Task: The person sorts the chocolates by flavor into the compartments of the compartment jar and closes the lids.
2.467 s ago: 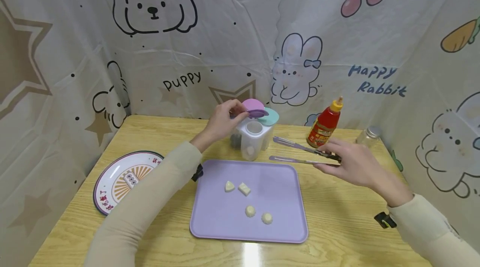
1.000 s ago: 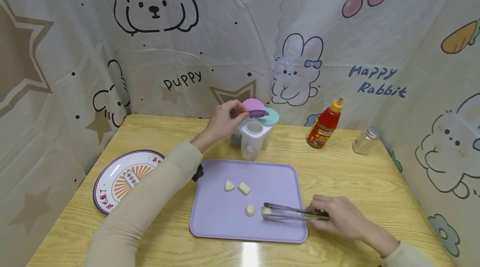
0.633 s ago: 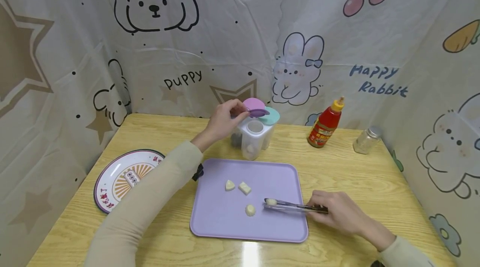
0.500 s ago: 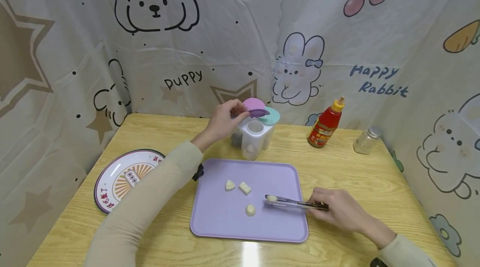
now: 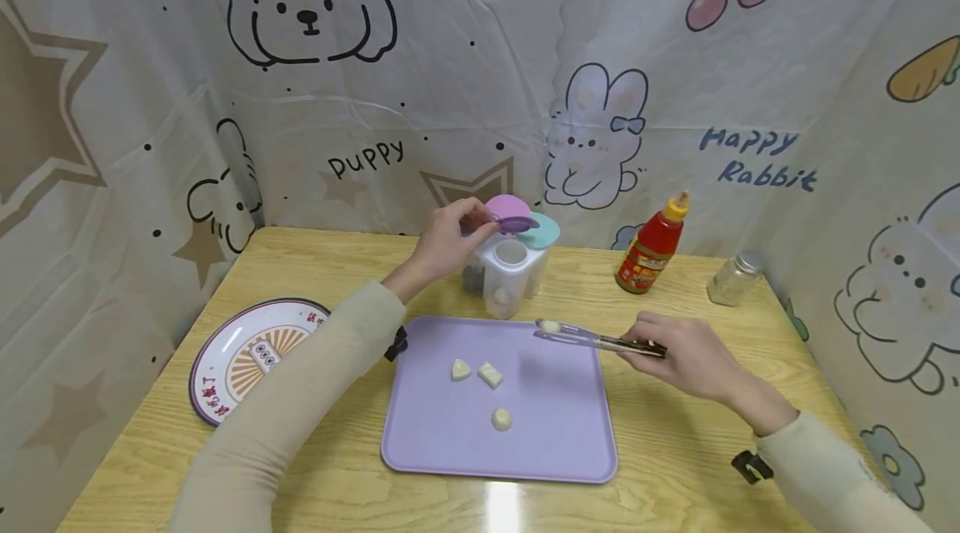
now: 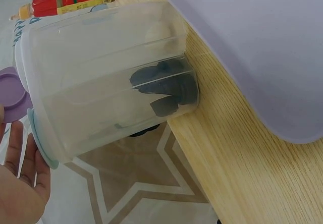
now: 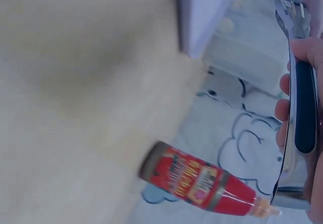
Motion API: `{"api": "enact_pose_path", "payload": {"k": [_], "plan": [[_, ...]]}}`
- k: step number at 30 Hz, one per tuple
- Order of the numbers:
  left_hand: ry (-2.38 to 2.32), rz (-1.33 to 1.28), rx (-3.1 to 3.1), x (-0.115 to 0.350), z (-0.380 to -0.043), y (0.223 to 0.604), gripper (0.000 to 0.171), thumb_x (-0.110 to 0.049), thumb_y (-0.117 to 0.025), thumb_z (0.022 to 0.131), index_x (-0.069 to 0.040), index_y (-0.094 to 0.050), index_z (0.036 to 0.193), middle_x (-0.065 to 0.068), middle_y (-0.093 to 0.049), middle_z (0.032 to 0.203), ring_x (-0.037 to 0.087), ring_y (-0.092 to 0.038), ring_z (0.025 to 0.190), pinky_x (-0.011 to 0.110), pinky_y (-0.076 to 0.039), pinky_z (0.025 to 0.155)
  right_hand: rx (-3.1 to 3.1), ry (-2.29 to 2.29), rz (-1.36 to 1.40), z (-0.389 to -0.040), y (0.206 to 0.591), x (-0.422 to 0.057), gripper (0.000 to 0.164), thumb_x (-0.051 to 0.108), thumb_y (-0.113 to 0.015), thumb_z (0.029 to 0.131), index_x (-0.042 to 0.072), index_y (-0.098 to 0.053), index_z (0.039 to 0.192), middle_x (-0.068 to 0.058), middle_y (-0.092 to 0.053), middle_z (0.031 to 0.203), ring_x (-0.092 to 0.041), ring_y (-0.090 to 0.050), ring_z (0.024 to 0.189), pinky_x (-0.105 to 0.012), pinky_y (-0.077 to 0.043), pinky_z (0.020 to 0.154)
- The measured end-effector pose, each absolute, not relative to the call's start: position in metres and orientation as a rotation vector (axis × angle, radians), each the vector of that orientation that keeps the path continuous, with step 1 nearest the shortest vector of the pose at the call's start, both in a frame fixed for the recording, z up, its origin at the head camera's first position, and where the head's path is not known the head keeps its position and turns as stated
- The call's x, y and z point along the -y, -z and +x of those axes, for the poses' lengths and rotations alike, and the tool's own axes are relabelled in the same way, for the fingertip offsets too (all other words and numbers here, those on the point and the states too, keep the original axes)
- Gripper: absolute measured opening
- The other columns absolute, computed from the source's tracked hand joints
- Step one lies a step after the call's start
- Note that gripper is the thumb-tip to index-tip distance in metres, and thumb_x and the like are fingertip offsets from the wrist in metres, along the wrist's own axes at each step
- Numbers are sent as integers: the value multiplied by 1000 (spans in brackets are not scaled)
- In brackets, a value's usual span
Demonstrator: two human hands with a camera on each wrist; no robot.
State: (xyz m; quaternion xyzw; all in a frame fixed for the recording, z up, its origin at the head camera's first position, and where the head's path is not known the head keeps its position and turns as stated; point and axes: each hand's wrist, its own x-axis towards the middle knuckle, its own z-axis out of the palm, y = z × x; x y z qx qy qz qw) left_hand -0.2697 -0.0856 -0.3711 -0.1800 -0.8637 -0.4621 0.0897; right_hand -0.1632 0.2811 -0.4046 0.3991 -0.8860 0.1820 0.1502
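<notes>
My left hand [image 5: 446, 240] pinches the raised purple lid [image 5: 516, 224] of a clear, multi-compartment storage container [image 5: 504, 287]. The opening below this lid is uncovered; pink and teal lids cover other compartments. Dark pieces [image 6: 164, 85] lie in one compartment, and a pale piece shows low in another. With my right hand [image 5: 686, 356] I grip metal tongs [image 5: 607, 341], whose tips hold a small whitish piece [image 5: 551, 326] above the tray's far right corner. On the lilac tray [image 5: 442, 445] lie a triangular piece [image 5: 460, 370], a rectangular piece [image 5: 491, 375] and a round piece [image 5: 502, 419], all whitish.
A patterned plate [image 5: 217, 350] lies at the left, partly hidden by my left sleeve. Behind my right hand stand a red sauce bottle [image 5: 652, 250] with a yellow cap and a small glass jar [image 5: 735, 279]. A printed curtain [image 5: 465, 100] encloses the wooden table.
The tongs came down to the tray, closed on one round whitish piece and lifted it away toward the container. My left hand keeps the purple lid up, unmoved.
</notes>
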Motion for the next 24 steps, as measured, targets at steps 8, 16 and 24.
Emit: {"api": "enact_pose_path", "payload": {"k": [8,16,24], "plan": [[1366,-540,2569,86,-270,371,15,-19,-72,102,-8,-70,111,12,-76,112,26,-69,103,42,-58,96,2526,-440,1103,-192,376,-273,22,10,-91,78,18,-75,91,7,-68,80,5,-41,60,-15,-34,51],[1367,-544,2574,86,-270,372,15,-18,-71,102,-7,-70,112,12,-75,111,26,-69,102,43,-58,95,2500,-405,1066,-217,356,-256,17,12,-90,82,15,-74,88,3,-65,76,-3,-47,62,-18,-41,54],[1363,-547,2570,86,-270,371,15,-19,-71,102,-7,-70,111,11,-75,112,26,-69,102,41,-58,95,2565,-411,1029,-238,347,-242,11,17,-86,88,16,-75,90,3,-62,75,-7,-48,63,-20,-37,55]]}}
